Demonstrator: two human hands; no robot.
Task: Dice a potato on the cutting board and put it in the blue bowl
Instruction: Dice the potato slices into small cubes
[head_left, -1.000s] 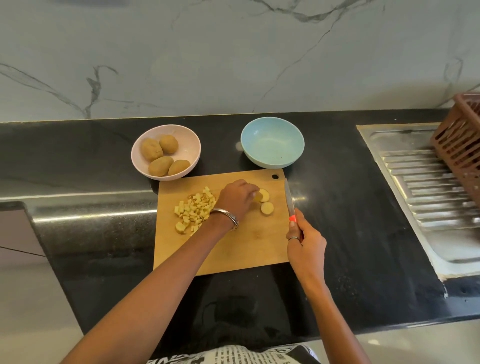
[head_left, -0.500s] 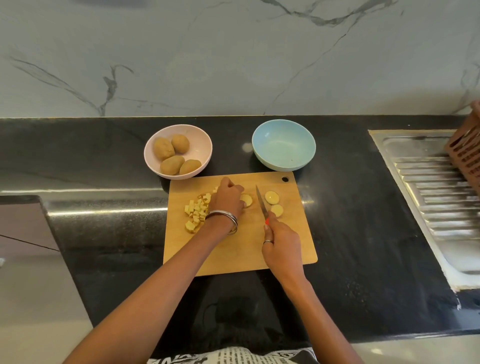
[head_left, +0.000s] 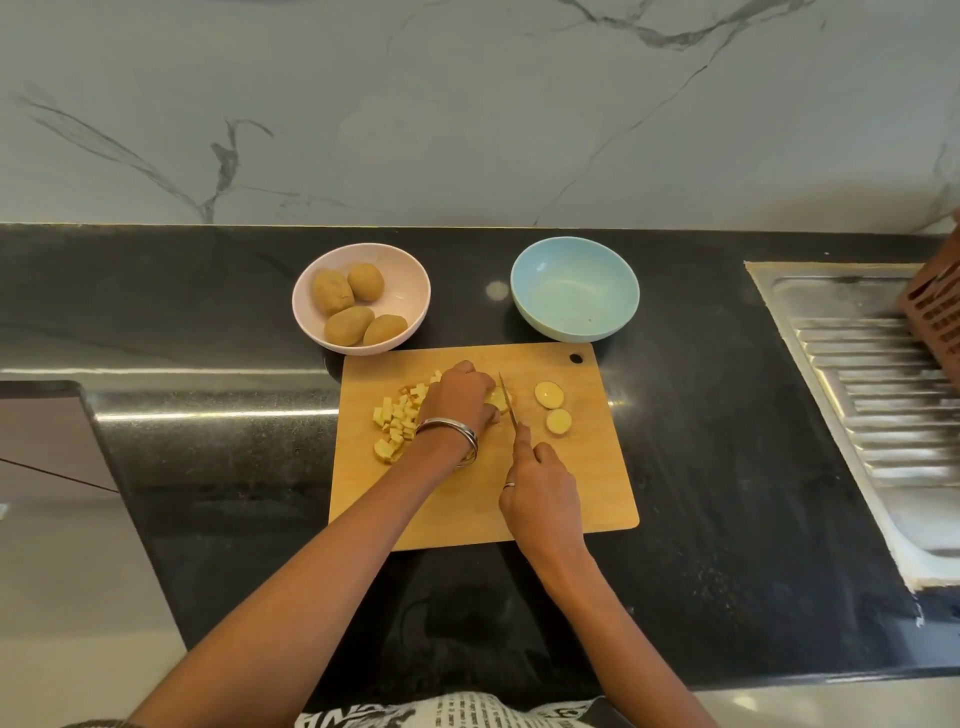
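Left hand (head_left: 460, 397) curls over a potato slice (head_left: 500, 399) on the cutting board (head_left: 587, 483); right hand (head_left: 540, 486) grips a knife (head_left: 508, 401), blade against that slice. Diced pieces (head_left: 397, 421) lie left; the blue bowl (head_left: 574, 288) sits behind.

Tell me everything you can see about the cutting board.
The cutting board is a pale wooden rectangle with rounded corners and a hole near its far right corner. It lies flat on the black counter, just before the pink bowl and blue bowl. On it sit potato cubes, two round slices, and the left hand holding a potato piece under the right hand's knife.
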